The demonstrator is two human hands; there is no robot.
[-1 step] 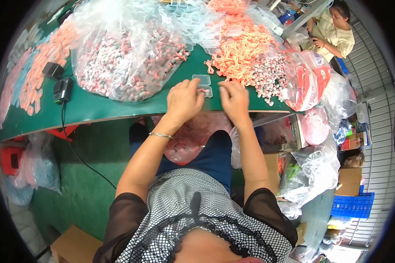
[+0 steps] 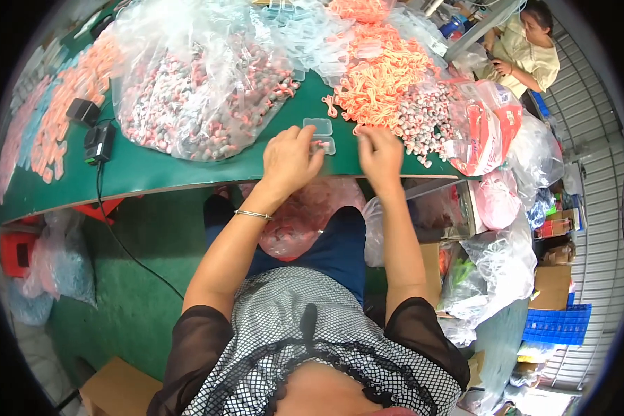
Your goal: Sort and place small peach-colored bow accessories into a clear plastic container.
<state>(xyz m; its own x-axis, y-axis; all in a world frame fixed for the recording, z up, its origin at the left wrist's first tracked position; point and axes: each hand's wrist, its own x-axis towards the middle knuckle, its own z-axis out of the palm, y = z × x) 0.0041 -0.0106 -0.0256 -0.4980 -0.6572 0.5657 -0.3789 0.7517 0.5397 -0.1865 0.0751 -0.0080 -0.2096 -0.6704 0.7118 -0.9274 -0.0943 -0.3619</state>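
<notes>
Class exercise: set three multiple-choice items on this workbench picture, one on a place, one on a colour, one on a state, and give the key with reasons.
1. Where does the small clear plastic case lie?
A on the floor
B on the table, just beyond the hands
C in a cardboard box

2. What colour is the table top?
A green
B white
C black

3. What is the left hand doing?
A hanging off the table
B resting on the table at a second clear case
C holding a bag aloft

Key: B, it lies by the fingertips; A, bare surface shows green; B, fingers touch that case.
</notes>
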